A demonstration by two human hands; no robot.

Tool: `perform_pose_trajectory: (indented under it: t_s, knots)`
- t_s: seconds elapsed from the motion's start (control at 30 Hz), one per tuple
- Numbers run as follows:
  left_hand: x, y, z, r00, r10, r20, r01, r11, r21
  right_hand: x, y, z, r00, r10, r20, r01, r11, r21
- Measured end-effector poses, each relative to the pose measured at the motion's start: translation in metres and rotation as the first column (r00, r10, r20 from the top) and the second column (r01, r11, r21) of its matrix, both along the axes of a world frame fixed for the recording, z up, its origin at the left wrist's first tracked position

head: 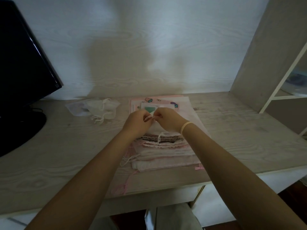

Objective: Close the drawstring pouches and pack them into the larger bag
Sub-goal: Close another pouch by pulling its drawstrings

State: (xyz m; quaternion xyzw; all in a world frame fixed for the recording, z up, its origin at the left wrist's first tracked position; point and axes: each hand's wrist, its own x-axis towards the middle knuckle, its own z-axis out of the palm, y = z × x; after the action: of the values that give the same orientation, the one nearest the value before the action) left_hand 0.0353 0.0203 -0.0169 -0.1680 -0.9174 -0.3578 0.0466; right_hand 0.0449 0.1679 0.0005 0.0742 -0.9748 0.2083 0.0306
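Dim, bluish light; soft shadows fall on the back wall [132, 55] (wide-angle bending at edges), detail slightly soft.

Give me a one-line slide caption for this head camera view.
Both hands, left and right, pinch a white drawstring above a stack of pouches on the desk.

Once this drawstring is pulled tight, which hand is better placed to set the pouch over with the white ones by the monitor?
Probably the left hand. The white pouches lie on its side of the desk, left of the stack. The right hand would have to cross over. Both now pinch the cord.
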Motion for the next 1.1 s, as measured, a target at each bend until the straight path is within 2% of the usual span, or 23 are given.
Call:
perform_pose_trajectory:
  t_s: [0.07,0.13,0.2,0.27,0.43,0.57,0.73,0.83,0.9,0.97,1.03,1.1]
  knots:
    - [0.001,0.000,-0.005,0.998,-0.004,-0.065,0.002,0.999,-0.033,0.001,0.000,0.002,0.992,0.002,0.126,0.005,0.998,-0.055]
    - [0.002,0.000,-0.008,0.985,0.034,-0.170,-0.041,0.999,-0.035,0.003,0.002,0.002,0.970,0.015,0.242,0.049,0.965,-0.259]
    - [0.002,0.000,-0.010,0.959,0.112,-0.259,-0.112,0.994,0.016,0.004,0.006,-0.001,0.941,0.055,0.333,0.147,0.821,-0.551]
    - [0.001,0.000,-0.010,0.945,0.126,-0.302,-0.123,0.992,0.028,0.004,0.008,-0.004,0.918,0.102,0.383,0.227,0.657,-0.719]
    - [0.002,0.004,-0.008,0.963,0.063,-0.262,-0.056,0.998,0.034,0.006,0.007,0.001,0.904,0.111,0.414,0.309,0.501,-0.809]
    - [0.003,0.006,-0.005,0.960,0.081,-0.267,-0.069,0.996,0.054,0.005,0.010,-0.001,0.910,0.127,0.395,0.302,0.452,-0.840]
    - [-0.002,0.005,-0.001,0.973,0.110,-0.202,-0.104,0.994,0.040,0.005,0.015,-0.005,0.928,0.103,0.357,0.269,0.479,-0.836]
    - [-0.001,0.004,0.005,0.997,0.025,0.071,-0.038,0.980,0.196,0.005,0.017,-0.007,0.950,0.017,0.312,0.255,0.537,-0.804]
    - [0.000,0.003,0.010,0.957,-0.085,0.276,-0.001,0.954,0.298,0.004,0.015,-0.009,0.966,-0.069,0.247,0.234,0.629,-0.741]
    - [0.001,-0.002,0.013,0.917,-0.168,0.361,0.034,0.936,0.351,0.003,0.014,-0.009,0.976,-0.143,0.165,0.217,0.731,-0.647]
    - [0.000,-0.009,0.013,0.918,-0.185,0.352,0.080,0.953,0.291,0.001,0.018,-0.010,0.969,-0.230,0.085,0.236,0.776,-0.585]
    - [-0.003,-0.018,0.012,0.944,-0.180,0.277,0.166,0.983,0.071,-0.002,0.025,-0.012,0.951,-0.305,0.039,0.272,0.774,-0.573]
